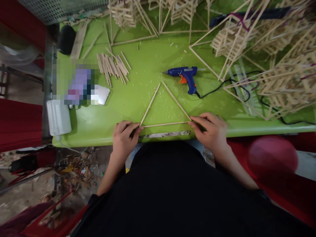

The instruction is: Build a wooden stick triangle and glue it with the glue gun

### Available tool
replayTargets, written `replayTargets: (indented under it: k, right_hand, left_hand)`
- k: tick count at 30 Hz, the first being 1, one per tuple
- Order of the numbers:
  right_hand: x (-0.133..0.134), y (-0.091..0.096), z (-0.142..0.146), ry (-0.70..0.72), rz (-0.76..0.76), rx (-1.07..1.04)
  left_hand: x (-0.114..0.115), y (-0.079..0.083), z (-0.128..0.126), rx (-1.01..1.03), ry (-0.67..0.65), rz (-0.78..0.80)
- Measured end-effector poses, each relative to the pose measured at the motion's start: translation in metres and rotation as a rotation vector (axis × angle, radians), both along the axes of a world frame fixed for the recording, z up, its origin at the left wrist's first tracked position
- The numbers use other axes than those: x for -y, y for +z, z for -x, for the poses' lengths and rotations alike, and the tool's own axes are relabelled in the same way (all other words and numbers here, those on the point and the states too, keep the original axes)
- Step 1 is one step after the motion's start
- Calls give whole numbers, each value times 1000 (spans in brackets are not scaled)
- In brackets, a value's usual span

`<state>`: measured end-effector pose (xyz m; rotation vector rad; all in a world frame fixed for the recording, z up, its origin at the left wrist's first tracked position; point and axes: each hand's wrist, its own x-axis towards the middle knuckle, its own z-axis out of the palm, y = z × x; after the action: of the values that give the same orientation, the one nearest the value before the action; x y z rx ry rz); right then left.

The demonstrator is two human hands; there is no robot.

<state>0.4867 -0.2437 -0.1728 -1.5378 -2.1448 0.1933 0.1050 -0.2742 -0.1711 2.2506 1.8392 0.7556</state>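
On a glossy green tabletop (118,112), a rough triangle of three thin pale wooden sticks (165,124) lies mid-frame; the left hand (125,135) pinches its lower-left corner, the right hand (211,129) its lower-right.

I look in from far away and see a big table (123,113) with a smooth, bright green top. Past its far left corner is a grey sheet (59,10) full of little holes. Over on the left stands something flat and red (19,125), but I can't tell what. The floor (18,192) is grey and messy, with brown scraps (82,174) lying on it. On the right, a round red stool top (273,156) sits lower than the table. The green top looks bright, and the floor looks darker.
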Motion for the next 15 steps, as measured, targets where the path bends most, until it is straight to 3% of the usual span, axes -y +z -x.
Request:
replayTargets:
  k: [4,10,15]
  right_hand:
    - [-6,1,-4,69,-4,-40]
    - [-19,4,-6,326,-43,-15]
    - [-19,0,-3,315,-144,-45]
  left_hand:
    - [0,-3,-1,0,-23,-50]
    - [-2,-4,-5,34,-41,-122]
    - [-3,-2,-8,22,-93,-148]
